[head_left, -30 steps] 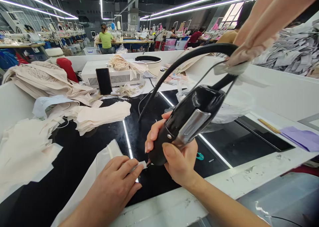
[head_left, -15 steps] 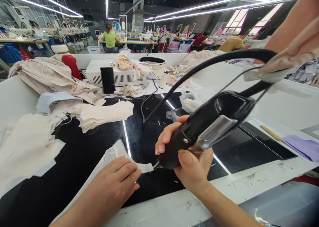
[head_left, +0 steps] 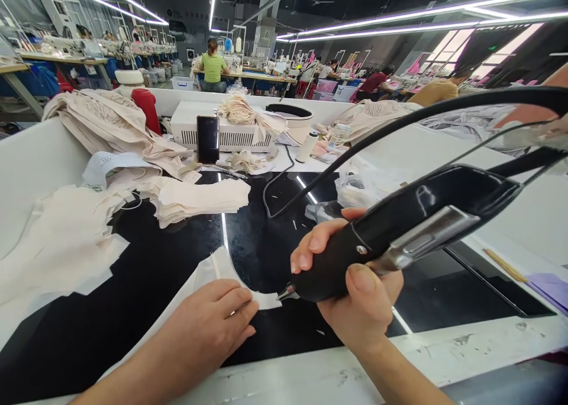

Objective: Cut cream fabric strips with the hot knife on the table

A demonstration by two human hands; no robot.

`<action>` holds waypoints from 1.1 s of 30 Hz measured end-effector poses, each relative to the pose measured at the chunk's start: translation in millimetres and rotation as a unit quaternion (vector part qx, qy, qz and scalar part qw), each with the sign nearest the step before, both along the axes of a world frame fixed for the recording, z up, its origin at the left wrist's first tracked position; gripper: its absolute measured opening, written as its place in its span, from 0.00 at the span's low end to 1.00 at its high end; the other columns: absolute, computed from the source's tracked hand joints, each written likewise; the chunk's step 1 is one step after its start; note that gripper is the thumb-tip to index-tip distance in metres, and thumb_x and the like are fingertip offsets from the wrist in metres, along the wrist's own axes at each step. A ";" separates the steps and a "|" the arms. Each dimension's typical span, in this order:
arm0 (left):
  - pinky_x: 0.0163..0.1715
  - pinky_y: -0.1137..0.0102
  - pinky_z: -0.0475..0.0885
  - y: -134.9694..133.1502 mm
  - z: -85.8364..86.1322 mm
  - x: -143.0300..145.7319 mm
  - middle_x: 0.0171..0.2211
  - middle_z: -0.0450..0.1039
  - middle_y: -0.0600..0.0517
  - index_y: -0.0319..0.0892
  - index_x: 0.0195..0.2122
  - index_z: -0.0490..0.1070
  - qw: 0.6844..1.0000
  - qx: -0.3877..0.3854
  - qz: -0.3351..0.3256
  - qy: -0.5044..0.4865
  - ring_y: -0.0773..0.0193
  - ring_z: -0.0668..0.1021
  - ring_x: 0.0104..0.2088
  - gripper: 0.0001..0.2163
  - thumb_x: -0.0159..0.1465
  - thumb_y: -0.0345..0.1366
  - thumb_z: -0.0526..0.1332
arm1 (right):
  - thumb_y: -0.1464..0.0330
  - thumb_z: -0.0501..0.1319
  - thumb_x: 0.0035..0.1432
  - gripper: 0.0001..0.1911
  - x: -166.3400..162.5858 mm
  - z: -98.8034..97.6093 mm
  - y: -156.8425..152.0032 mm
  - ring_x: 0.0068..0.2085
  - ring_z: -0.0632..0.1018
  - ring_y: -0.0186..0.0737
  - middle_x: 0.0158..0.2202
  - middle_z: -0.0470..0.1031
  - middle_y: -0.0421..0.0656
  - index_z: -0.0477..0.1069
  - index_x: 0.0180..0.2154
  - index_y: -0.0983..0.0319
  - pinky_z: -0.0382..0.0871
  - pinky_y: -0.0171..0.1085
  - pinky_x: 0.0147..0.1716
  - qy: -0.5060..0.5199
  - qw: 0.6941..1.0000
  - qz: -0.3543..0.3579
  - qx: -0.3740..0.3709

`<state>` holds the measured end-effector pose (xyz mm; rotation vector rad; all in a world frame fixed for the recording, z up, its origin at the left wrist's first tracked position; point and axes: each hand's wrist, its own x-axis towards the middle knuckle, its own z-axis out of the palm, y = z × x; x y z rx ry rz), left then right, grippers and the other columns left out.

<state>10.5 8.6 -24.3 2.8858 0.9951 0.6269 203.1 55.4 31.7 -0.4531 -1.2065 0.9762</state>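
My right hand (head_left: 355, 286) is wrapped round a black corded hand tool (head_left: 399, 221) with a silver lever on its side, the thumb lying just below that lever. The tool's narrow metal tip (head_left: 288, 291) is at the end of a narrow strip of a white fabric piece (head_left: 217, 263); whether it touches the cloth or only sits just above is hard to tell. My left hand (head_left: 217, 322) is closed on this fabric close to the tip, its fingers bent and pressed together against it. Part of the fabric is hidden under the hand and forearm.
Stacked pale fabric pieces (head_left: 199, 198) and a larger pale pile (head_left: 62, 239) lie on the left of the black tabletop (head_left: 155, 298). Behind stand a phone (head_left: 207, 140), a vented white box (head_left: 184, 121) and a thread spool (head_left: 307, 147). A thick black cable (head_left: 381, 124) arches overhead.
The hand tool has tipped flatter, its rear end swinging to the right, while its tip stays by the strip's end. My left hand keeps its hold. The whole view has shifted slightly.
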 end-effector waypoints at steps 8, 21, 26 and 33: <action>0.47 0.64 0.79 0.1 1.8 1.9 0.44 0.78 0.46 0.37 0.50 0.73 1.000 0.007 0.008 0.013 0.57 0.80 0.46 0.09 0.75 0.33 0.56 | 0.60 0.70 0.61 0.21 -22.0 -7.1 8.0 0.27 0.76 0.35 0.35 0.73 0.37 0.67 0.52 0.54 0.74 0.37 0.26 0.000 1.000 0.028 0.001; 0.48 0.65 0.77 0.4 -3.0 1.9 0.45 0.77 0.47 0.39 0.50 0.73 1.000 0.017 0.013 0.010 0.58 0.79 0.47 0.08 0.75 0.33 0.56 | 0.61 0.69 0.63 0.18 -22.6 -6.7 5.2 0.27 0.76 0.35 0.34 0.73 0.36 0.66 0.51 0.53 0.74 0.37 0.26 -0.019 1.000 0.018 -0.013; 0.51 0.64 0.76 -1.4 -3.6 1.5 0.46 0.77 0.46 0.40 0.52 0.72 1.000 0.013 0.018 0.002 0.58 0.79 0.48 0.09 0.76 0.34 0.56 | 0.60 0.69 0.61 0.20 -12.8 -2.8 6.1 0.26 0.76 0.36 0.33 0.72 0.36 0.67 0.51 0.54 0.74 0.37 0.24 -0.012 1.000 -0.006 0.003; 0.49 0.64 0.77 -0.6 -2.6 0.9 0.45 0.77 0.46 0.39 0.52 0.72 1.000 0.008 0.009 0.004 0.57 0.79 0.48 0.09 0.76 0.33 0.54 | 0.61 0.69 0.62 0.19 -10.2 -7.8 4.7 0.26 0.76 0.35 0.34 0.73 0.37 0.67 0.52 0.54 0.74 0.37 0.25 -0.016 1.000 -0.011 0.002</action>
